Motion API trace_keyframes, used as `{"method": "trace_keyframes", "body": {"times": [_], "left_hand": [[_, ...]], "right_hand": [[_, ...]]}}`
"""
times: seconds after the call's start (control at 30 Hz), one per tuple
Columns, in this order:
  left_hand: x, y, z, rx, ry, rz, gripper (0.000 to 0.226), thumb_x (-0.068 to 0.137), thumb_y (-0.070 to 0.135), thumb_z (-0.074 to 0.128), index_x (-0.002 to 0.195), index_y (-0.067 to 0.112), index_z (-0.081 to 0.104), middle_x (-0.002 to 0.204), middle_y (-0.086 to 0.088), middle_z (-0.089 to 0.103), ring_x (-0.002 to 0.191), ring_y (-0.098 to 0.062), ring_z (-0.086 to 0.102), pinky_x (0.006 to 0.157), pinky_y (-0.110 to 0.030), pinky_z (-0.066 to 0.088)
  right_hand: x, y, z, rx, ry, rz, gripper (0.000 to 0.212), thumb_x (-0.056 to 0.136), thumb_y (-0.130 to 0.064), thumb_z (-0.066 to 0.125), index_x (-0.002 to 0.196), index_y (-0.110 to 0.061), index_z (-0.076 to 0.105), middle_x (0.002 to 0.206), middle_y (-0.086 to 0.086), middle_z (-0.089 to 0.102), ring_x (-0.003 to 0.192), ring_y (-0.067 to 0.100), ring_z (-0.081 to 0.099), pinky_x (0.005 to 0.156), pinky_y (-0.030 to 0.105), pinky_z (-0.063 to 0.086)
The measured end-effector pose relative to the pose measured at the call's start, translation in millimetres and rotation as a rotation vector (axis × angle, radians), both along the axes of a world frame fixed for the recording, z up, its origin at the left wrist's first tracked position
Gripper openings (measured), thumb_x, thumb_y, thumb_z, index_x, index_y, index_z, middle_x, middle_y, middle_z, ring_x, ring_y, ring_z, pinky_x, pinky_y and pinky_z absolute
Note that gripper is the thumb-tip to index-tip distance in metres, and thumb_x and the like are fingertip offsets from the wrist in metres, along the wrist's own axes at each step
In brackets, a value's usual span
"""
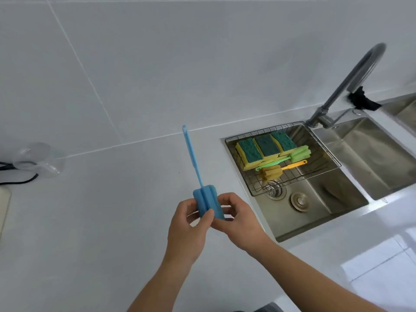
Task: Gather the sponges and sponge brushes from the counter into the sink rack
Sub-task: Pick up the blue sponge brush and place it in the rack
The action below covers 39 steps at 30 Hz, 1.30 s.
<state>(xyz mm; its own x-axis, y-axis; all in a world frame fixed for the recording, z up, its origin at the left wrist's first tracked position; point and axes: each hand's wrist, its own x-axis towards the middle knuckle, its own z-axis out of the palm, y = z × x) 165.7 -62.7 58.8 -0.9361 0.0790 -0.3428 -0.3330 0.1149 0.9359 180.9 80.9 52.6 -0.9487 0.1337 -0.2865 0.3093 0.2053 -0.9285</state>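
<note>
Above the bench, left of the sink rack (315, 143), both hands, left (189, 224) and right (236, 221), pinched the blue sponge brush (208, 204) by its foam head, handle upright. Its long handle could catch the rack's wire rim and tip out.

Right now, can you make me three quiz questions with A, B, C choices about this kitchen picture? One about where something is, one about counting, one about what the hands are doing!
1. Where are the green-topped sponges?
A. On the counter
B. In the wire rack
C. Under the tap

2. How many green-topped sponges are there?
A. Three
B. One
C. Five

3. How is the blue sponge brush held?
A. By its handle, one hand
B. Lying loose on the counter
C. By its foam head, both hands

Answers:
1 B: the sponges lie side by side inside the wire rack over the sink.
2 A: three show in a row.
3 C: the left hand and right hand pinch the foam head of the blue sponge brush, handle pointing up.
</note>
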Motion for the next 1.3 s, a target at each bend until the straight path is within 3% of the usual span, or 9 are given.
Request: {"method": "trace_keyframes", "body": {"times": [0.17,0.3,0.53,0.7,0.8,0.93,1.17,1.23,1.3], "left_hand": [[10,31,-3,-0.042,-0.041,-0.098,0.023,0.083,0.037,0.072,0.096,0.042,0.053,0.103,0.023,0.063,0.091,-0.002,0.065,0.058,-0.007,0.049],[11,59,0,-0.060,-0.042,-0.175,0.028,0.082,0.040,0.072,0.100,0.044,0.051,0.098,0.025,0.061,0.084,0.000,0.064,0.048,-0.003,0.044],[12,114,3,-0.087,-0.045,-0.271,0.045,0.075,0.043,0.076,0.113,0.041,0.052,0.103,0.021,0.062,0.091,-0.007,0.065,0.053,-0.007,0.051],[9,147,-2,0.027,-0.163,-0.275,0.039,0.085,0.029,0.070,0.122,0.032,0.057,0.113,0.005,0.068,0.104,-0.019,0.067,0.086,-0.036,0.059],[5,166,-1,0.145,-0.257,-0.262,0.031,0.088,0.023,0.067,0.118,0.030,0.061,0.110,0.001,0.070,0.103,-0.021,0.069,0.084,-0.035,0.060],[0,188,-2,0.211,-0.363,-0.265,0.026,0.091,0.024,0.063,0.117,0.028,0.062,0.113,-0.005,0.066,0.108,-0.025,0.065,0.077,-0.032,0.060],[-15,215,-5,0.282,-0.455,-0.258,0.024,0.090,0.016,0.059,0.112,0.021,0.069,0.117,-0.017,0.061,0.100,-0.027,0.062,0.071,-0.032,0.057],[-21,221,-4,0.304,-0.468,-0.248,0.023,0.090,0.015,0.059,0.107,0.023,0.073,0.114,-0.016,0.063,0.099,-0.027,0.062,0.072,-0.033,0.057],[-26,227,-3,0.307,-0.470,-0.237,0.024,0.091,0.013,0.058,0.103,0.024,0.075,0.110,-0.015,0.065,0.096,-0.027,0.063,0.073,-0.035,0.058]], "right_hand": [[28,26,-1,-0.001,0.035,0.000,0.051,0.069,-0.036,0.084,0.111,-0.036,0.056,0.120,-0.013,0.064,0.114,0.008,0.062,0.091,0.032,0.057],[48,55,-2,0.036,0.039,-0.009,0.051,0.075,-0.030,0.083,0.115,-0.041,0.053,0.124,-0.019,0.060,0.115,0.000,0.059,0.089,0.019,0.055],[61,110,1,0.080,0.077,-0.026,0.053,0.079,-0.022,0.081,0.122,-0.039,0.055,0.125,-0.020,0.059,0.118,0.004,0.057,0.092,0.023,0.054],[64,148,1,0.033,0.080,-0.030,0.054,0.079,-0.019,0.079,0.125,-0.040,0.059,0.132,-0.021,0.056,0.120,0.001,0.056,0.095,0.025,0.054],[61,176,0,-0.073,0.078,-0.043,0.051,0.081,-0.017,0.078,0.126,-0.035,0.061,0.131,-0.012,0.061,0.119,0.008,0.060,0.095,0.031,0.055],[52,206,-1,-0.188,0.087,-0.095,0.040,0.086,-0.016,0.072,0.119,-0.037,0.063,0.119,-0.013,0.066,0.105,0.016,0.070,0.086,0.032,0.059],[18,286,-5,-0.126,0.125,-0.337,0.039,0.089,-0.019,0.070,0.107,-0.052,0.062,0.104,-0.010,0.069,0.083,0.018,0.072,0.076,0.031,0.060],[3,318,-8,-0.163,0.093,-0.456,0.036,0.091,-0.023,0.067,0.113,-0.051,0.059,0.099,-0.013,0.071,0.082,0.017,0.073,0.072,0.029,0.060],[-11,349,-13,-0.233,0.060,-0.543,0.037,0.092,-0.022,0.066,0.126,-0.037,0.058,0.094,-0.011,0.073,0.082,0.016,0.073,0.072,0.030,0.060]]}}
